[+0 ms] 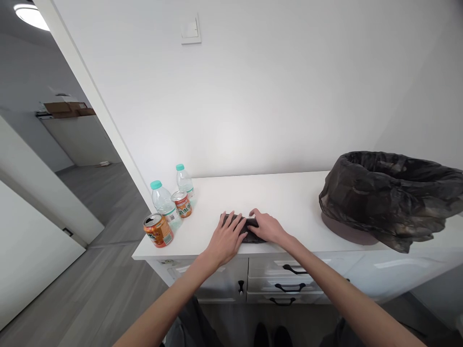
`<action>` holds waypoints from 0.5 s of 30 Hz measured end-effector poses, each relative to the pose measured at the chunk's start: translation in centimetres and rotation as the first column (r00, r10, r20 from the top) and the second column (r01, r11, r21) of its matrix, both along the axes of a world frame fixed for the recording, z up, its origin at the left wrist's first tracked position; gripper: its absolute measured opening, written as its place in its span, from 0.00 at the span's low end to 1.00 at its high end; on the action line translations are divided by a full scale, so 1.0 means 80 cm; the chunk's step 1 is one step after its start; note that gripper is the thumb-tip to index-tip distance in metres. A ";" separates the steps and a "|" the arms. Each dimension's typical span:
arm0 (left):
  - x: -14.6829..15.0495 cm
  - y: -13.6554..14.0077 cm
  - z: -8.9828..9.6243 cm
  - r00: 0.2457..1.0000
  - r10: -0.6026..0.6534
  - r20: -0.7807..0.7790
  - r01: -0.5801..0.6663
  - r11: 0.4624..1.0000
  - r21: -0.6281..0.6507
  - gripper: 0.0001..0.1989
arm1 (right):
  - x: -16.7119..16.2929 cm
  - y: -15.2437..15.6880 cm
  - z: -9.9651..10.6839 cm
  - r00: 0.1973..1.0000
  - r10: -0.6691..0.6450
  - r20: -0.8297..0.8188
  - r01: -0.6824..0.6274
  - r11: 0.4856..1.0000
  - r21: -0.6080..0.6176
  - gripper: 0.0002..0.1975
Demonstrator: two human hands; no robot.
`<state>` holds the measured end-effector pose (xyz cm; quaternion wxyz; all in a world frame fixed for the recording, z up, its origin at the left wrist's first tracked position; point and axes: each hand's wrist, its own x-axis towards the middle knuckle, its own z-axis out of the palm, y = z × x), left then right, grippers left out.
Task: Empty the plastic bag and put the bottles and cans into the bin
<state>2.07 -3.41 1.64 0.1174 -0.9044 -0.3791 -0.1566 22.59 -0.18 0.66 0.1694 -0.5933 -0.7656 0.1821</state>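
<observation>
We have both hands down on a small dark bundle [249,228], which looks like a folded or rolled black plastic bag, though from this height we cannot be sure of the material. It lies near the front edge of the white table [289,197], roughly in the middle of its width. Our left hand [227,237] rests flat on the bundle's left end with the fingers spread and stretched forward, pressing rather than gripping. Our right hand [266,227] lies over the right end, fingers curved loosely across the top; neither hand is closed around it. The two hands are just beside each other, with a strip of the dark bundle showing between them. To the left, at the table's corner, stand two clear water bottles with teal caps, the nearer bottle [162,201] in front and the farther bottle [184,181] behind it toward the wall. Two orange drink cans stand with them: the front can [158,230] sits close to the table's front left corner, and the smaller-looking can [182,204] stands between the two bottles. Well apart on the right stands a bin [347,232] lined with a black bag [390,193], whose loose edge drapes over the rim and down the sides. Below the table's front edge we see white drawers with black handles [289,287].
</observation>
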 end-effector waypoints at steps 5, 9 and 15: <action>-0.006 0.032 -0.032 0.995 0.072 -0.064 -0.078 0.992 -0.097 0.25 | -0.011 -0.028 0.002 0.981 0.031 0.193 -0.109 0.907 0.407 0.23; -0.018 0.042 -0.047 0.993 0.114 -0.035 -0.118 0.975 -0.188 0.27 | 0.000 -0.031 -0.026 0.968 0.052 0.247 -0.121 0.954 0.273 0.28; -0.049 0.050 -0.058 0.989 0.138 0.055 -0.120 0.959 -0.258 0.27 | 0.016 -0.021 -0.062 0.975 0.000 0.222 -0.043 0.981 0.190 0.33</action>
